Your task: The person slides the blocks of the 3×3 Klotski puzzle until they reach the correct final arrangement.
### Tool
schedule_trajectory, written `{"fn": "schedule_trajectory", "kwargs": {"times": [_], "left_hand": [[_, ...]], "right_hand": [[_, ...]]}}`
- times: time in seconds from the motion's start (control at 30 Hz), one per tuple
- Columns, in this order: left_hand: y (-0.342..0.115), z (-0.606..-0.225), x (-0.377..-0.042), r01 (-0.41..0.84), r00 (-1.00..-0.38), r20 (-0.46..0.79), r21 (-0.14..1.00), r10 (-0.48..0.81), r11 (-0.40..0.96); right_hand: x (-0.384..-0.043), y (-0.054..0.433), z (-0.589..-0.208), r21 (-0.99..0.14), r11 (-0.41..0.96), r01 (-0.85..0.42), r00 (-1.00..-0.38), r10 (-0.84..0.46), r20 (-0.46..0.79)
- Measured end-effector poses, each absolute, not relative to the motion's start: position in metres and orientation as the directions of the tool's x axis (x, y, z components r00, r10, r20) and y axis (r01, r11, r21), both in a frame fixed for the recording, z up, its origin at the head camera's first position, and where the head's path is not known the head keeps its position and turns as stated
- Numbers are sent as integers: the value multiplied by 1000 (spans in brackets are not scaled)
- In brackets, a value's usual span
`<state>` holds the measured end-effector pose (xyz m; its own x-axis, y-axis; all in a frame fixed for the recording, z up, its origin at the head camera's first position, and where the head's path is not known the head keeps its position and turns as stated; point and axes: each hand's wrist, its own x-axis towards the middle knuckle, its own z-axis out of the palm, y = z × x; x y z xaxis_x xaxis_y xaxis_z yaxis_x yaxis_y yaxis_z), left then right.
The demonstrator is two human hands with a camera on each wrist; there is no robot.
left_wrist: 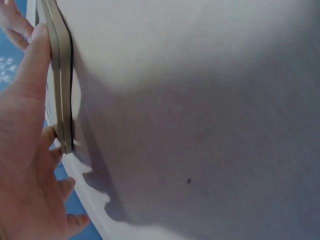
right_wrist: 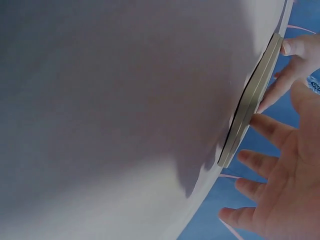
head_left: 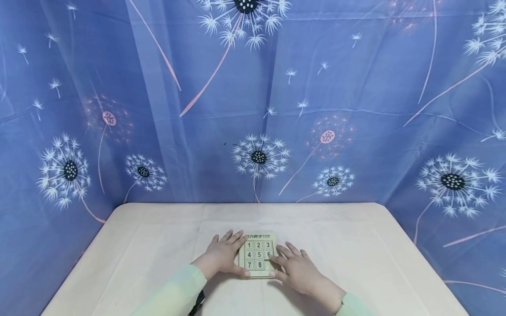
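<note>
A square number sliding puzzle [head_left: 259, 272] lies flat on the table, its tiles 1 to 8 face up and the bottom right slot bare. Along its left side my left hand [head_left: 222, 254] holds the frame, thumb at the lower left corner and fingers by the upper left. The left wrist view shows that thumb [left_wrist: 37, 65] on the puzzle's edge [left_wrist: 62, 75]. My right hand [head_left: 298, 270] touches the right side, with its index finger over the 6 tile [head_left: 268, 253] and its thumb by the lower right corner. Its other fingers [right_wrist: 255, 162] are spread out, off the puzzle.
A pale cloth-covered table [head_left: 166, 245] extends around the puzzle. Behind it and at both sides hangs a blue curtain [head_left: 205, 153] with dandelion prints. A dark strap [head_left: 197, 303] shows below the left sleeve.
</note>
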<state>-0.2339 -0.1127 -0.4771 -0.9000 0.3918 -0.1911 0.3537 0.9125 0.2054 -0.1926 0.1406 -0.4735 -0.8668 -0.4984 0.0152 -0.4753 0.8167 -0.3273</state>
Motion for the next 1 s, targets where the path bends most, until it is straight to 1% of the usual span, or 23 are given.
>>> {"fn": "schedule_trajectory", "kwargs": {"times": [0.27, 0.43, 0.57, 0.7, 0.87, 1.0], "left_hand": [[-113, -476, -233, 381, -897, -160, 193, 412, 904], [-112, -474, -234, 388, -894, -153, 207, 421, 898], [-116, -472, -235, 381, -899, -121, 261, 421, 887], [-123, -466, -236, 386, -905, -59, 297, 420, 873], [-133, -456, -231, 381, -918, 9, 296, 396, 876], [-139, -451, -222, 348, -936, 53, 307, 349, 886]], "right_hand": [[-192, 142, -475, -324, 819, -473, -864, -503, -10], [-197, 142, -470, -305, 806, -508, -849, -529, 16], [-202, 142, -462, -302, 794, -528, -844, -529, 85], [-206, 143, -456, -314, 798, -514, -857, -483, 177], [-209, 146, -459, -323, 810, -489, -865, -403, 299], [-207, 150, -463, -345, 793, -502, -845, -364, 392]]}}
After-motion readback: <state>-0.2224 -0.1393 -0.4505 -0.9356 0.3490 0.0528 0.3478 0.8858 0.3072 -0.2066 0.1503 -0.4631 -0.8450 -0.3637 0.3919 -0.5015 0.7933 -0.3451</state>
